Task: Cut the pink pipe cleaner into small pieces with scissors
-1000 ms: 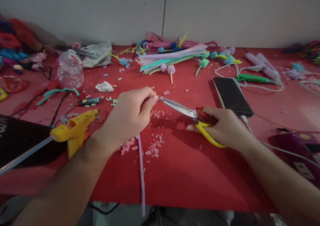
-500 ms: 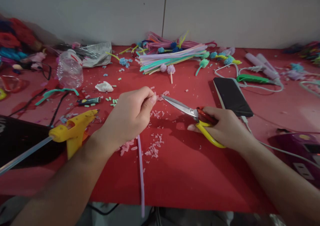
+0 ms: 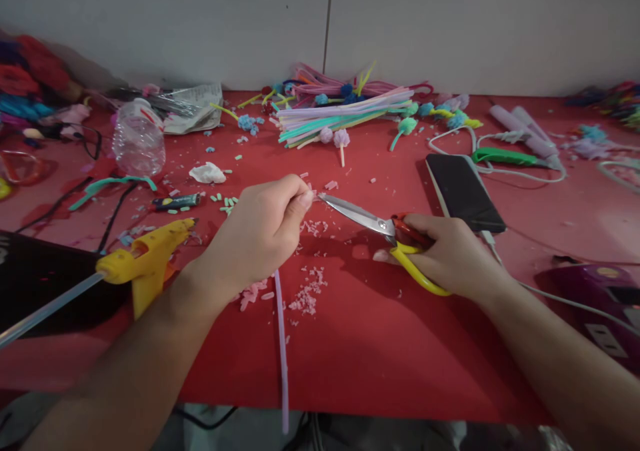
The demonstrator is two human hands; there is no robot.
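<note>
My left hand [image 3: 273, 221] is closed in a pinch on a lavender pipe cleaner [image 3: 281, 344], whose long end hangs down below the hand and past the table's front edge. Only a bit of pink fuzz shows at the fingertips. In my right hand [image 3: 450, 251] are scissors [image 3: 357, 214] with one yellow and one red handle loop. Their blades lie almost together, the points right by my left fingertips. Under and around the hands lie small pink clippings [image 3: 309, 294] and cut pink pieces [image 3: 251, 294].
At the back lies a bundle of pipe cleaners [image 3: 345, 114]. A yellow glue gun [image 3: 145, 254] and a plastic bottle [image 3: 139, 141] are on the left. To the right are a phone [image 3: 465, 191] on a cable, a green cutter [image 3: 505, 156] and a purple power strip [image 3: 595, 298].
The scissors have shifted slightly left, their points now closer to my left fingertips, and the blades look more closed. My left hand has hardly moved.
</note>
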